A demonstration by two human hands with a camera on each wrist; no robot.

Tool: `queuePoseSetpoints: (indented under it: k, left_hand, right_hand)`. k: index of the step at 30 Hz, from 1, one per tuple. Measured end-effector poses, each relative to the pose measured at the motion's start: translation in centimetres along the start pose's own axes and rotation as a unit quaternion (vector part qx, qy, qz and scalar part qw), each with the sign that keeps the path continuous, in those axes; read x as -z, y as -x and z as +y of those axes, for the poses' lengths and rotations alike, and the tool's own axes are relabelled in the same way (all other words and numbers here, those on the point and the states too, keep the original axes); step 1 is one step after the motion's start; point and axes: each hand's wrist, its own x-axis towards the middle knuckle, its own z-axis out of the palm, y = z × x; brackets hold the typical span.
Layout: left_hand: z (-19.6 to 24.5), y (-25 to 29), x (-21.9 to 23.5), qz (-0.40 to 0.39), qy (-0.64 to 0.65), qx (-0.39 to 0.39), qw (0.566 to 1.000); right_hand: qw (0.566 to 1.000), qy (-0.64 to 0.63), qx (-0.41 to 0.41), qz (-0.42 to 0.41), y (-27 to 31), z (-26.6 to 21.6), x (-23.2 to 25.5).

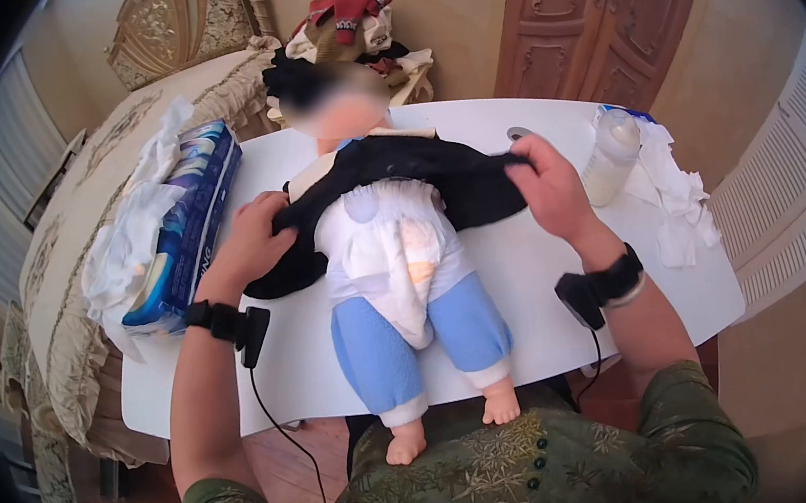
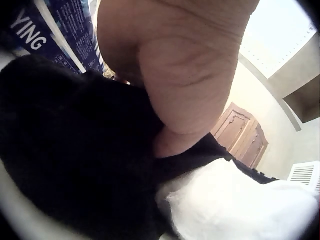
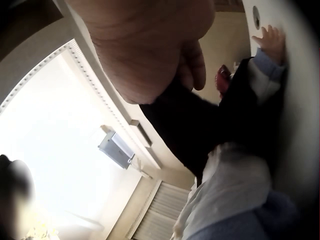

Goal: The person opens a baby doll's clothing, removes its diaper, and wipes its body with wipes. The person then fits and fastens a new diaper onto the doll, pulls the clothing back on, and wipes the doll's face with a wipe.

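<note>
A doll (image 1: 406,444) lies on its back on the white table (image 1: 566,303), feet over the near edge. It has a white diaper (image 1: 378,249) and blue trousers (image 1: 369,348) with white cuffs. Across its chest spreads a black garment (image 1: 375,168), its front raised so that the diaper shows. My left hand (image 1: 259,235) grips the garment's left side, thumb on the cloth. On the other side my right hand (image 1: 554,191) pinches the far edge and holds it stretched outward. In the right wrist view the doll's small hand (image 3: 272,45) sticks out beyond the black cloth.
A blue diaper pack (image 1: 194,224) with crumpled white wipes (image 1: 140,230) on it stands at the table's left. At the right are a clear bottle (image 1: 614,156) and more crumpled white material (image 1: 676,188). Behind, clothes (image 1: 349,17) are piled near a bed (image 1: 137,152).
</note>
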Motion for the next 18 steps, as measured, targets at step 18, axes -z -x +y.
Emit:
queuePoseSetpoints:
  k: [18]
  left_hand:
    - [13.7,7.1,2.1,-0.187,0.334,-0.164,0.909]
  right_hand:
    - [0.891,0.136,0.263,-0.345,7.1,-4.8,-1.1]
